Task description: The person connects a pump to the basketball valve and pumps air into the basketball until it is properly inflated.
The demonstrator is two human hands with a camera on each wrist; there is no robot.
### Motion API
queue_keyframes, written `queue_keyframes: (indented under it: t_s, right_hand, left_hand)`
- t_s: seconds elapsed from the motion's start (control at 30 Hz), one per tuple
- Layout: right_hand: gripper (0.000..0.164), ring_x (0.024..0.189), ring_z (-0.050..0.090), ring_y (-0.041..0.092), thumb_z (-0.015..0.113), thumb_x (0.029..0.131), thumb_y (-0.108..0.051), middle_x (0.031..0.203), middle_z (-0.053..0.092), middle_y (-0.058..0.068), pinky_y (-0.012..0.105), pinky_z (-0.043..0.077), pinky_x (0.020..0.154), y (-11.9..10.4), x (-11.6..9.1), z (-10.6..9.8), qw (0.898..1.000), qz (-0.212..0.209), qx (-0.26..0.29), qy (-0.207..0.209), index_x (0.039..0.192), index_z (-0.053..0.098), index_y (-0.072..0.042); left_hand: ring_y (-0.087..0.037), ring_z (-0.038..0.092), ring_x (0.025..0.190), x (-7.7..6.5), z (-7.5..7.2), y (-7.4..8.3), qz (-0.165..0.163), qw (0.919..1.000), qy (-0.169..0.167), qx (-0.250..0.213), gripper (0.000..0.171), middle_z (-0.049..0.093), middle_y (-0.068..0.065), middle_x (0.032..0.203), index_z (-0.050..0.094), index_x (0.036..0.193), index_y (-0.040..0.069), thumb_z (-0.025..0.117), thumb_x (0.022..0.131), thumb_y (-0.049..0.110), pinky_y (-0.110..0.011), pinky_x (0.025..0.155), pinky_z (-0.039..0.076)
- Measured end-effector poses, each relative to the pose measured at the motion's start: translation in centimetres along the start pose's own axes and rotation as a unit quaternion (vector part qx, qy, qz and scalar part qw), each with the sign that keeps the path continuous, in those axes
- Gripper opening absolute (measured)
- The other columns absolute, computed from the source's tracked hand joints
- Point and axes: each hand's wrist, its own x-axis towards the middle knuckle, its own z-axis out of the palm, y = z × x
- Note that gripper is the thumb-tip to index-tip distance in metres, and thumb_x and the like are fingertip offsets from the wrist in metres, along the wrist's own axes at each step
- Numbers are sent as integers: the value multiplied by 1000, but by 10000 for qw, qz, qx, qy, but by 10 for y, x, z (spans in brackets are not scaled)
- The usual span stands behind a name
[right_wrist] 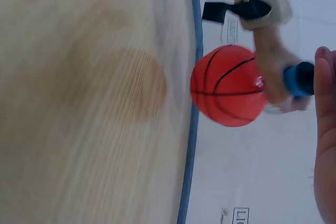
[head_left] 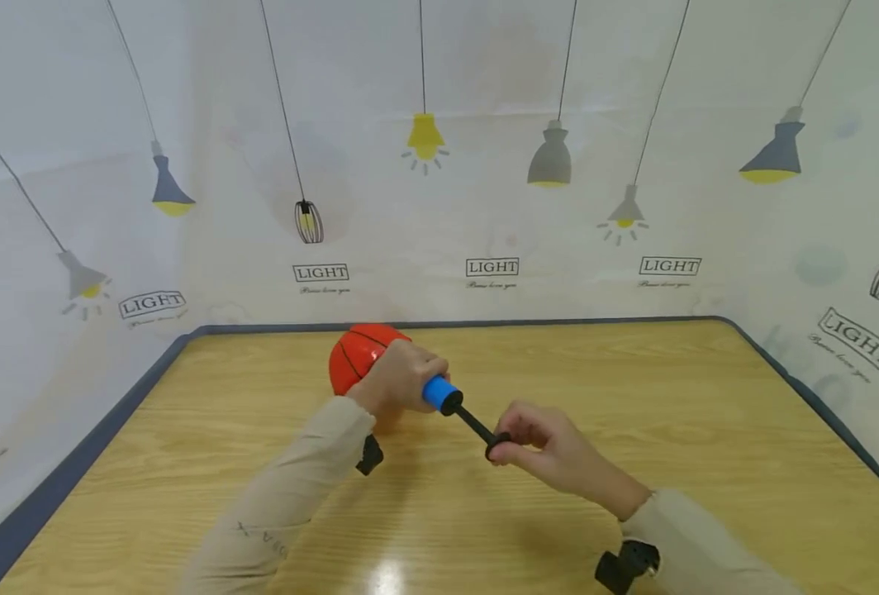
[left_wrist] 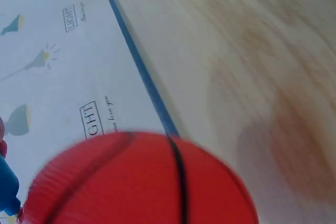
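Note:
A blue hand pump [head_left: 439, 393] with a black plunger slants across the middle of the head view. My left hand [head_left: 401, 373] grips its barrel, fingers wrapped round it. At the rod's end, my right hand [head_left: 551, 446] pinches the black plunger handle [head_left: 497, 445] between thumb and fingers; a length of rod shows outside the barrel. Beyond the left hand is a red ball [head_left: 358, 357] with black basketball lines, partly covered by that hand. In the left wrist view the pump's tapered end [left_wrist: 7, 188] meets the ball [left_wrist: 142, 182] at its side. The ball hangs above the table.
A wood-grain table [head_left: 633, 372] lies under both hands, with a dark blue edge strip [head_left: 529, 322] along its back and sides. Behind it hangs a white backdrop [head_left: 410, 215] printed with lamps and the word LIGHT. Each wrist wears a black camera mount [head_left: 628, 564].

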Motion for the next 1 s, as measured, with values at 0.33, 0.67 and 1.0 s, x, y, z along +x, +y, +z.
queue_keyframes:
  t_s: [0.33,0.67,1.0]
  right_hand:
    - [12,60,58,11,58,79,5,73,60,7,28,48,51,13,5,12,9946,601,-448,719,86,54,-3]
    - [15,68,61,13,61,77,4,80,60,8,26,51,58,-7,-19,10,9963,-324,-585,542,89,56,-3]
    - [14,60,58,9,61,75,8,72,59,10,27,49,50,13,9,11,9962,-4,-607,631,84,55,-1]
  left_hand:
    - [-5,48,45,9,2,4,234,9994,-218,134,19,53,6,55,54,70,12,68,61,21,-19,47,42]
    - [-8,54,48,7,-9,5,174,9995,87,235,20,57,4,57,54,68,12,69,59,21,-21,48,45]
    - [-5,51,46,12,-3,15,251,9997,20,-70,19,55,5,56,55,68,12,70,59,20,-19,48,44]
